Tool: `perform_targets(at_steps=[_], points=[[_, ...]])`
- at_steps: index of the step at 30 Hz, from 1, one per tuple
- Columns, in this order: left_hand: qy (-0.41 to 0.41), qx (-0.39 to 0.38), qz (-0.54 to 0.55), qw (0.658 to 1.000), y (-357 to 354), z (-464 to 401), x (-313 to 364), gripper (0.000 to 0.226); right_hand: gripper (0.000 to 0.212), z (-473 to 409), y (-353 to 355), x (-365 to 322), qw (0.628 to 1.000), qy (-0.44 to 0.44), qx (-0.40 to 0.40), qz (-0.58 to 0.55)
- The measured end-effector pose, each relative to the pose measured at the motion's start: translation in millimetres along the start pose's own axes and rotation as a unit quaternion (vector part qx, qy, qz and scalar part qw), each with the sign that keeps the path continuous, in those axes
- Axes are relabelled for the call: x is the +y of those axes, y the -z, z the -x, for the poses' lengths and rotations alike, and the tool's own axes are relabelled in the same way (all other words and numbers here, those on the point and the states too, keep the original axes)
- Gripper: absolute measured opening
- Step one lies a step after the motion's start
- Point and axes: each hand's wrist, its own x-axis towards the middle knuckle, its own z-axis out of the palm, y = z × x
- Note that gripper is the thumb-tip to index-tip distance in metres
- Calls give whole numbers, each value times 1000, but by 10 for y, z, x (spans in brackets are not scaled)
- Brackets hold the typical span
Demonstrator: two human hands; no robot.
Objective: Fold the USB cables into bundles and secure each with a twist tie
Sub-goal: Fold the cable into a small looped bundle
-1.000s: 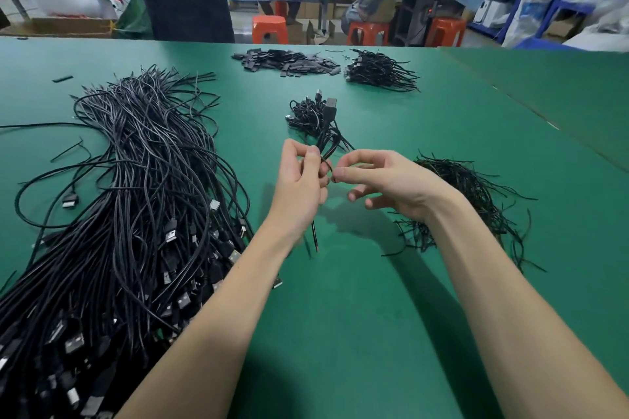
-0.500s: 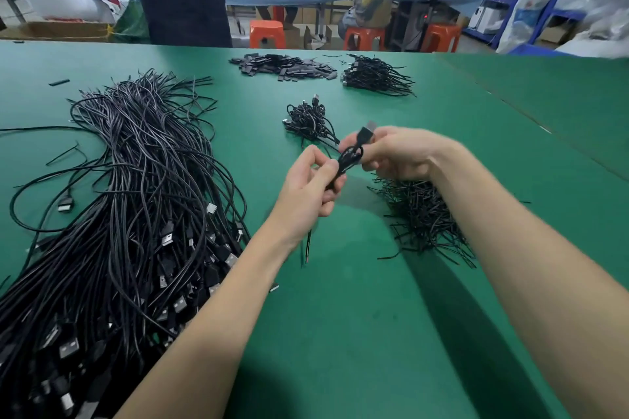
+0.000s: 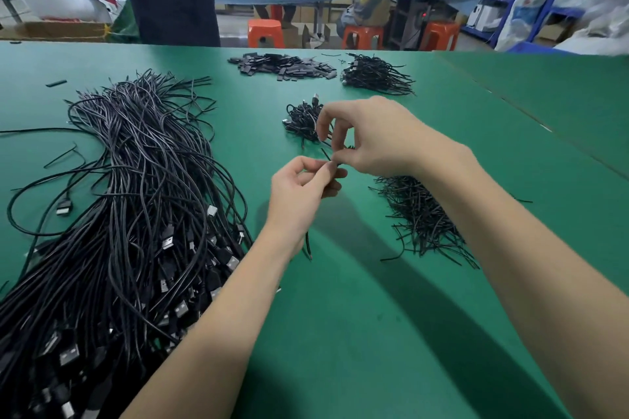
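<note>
Here, your left hand (image 3: 301,192) is curled around a folded USB cable whose loose end (image 3: 308,247) hangs below your wrist; the bundle itself is mostly hidden in your fist. Your right hand (image 3: 371,138) pinches a thin black twist tie (image 3: 326,154) at the left fingertips, its other fingers arched above. Finished bundles (image 3: 303,121) lie just beyond your hands. A pile of twist ties (image 3: 420,218) sits under your right forearm. A large heap of unfolded cables (image 3: 129,207) covers the left of the green tabletop (image 3: 374,333). Farther back: small black parts (image 3: 282,65) and another tie pile (image 3: 376,75).
</note>
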Motion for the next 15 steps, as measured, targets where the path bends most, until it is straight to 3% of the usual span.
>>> perform_targets(at_steps=[9,15], points=[[-120,57,-165,977,10,12,-54,7,6,162,-275,-38,980,-146,80,-109],[-206,69,-209,954,13,44,-112,5,4,177,-323,8,961,-179,110,-179]])
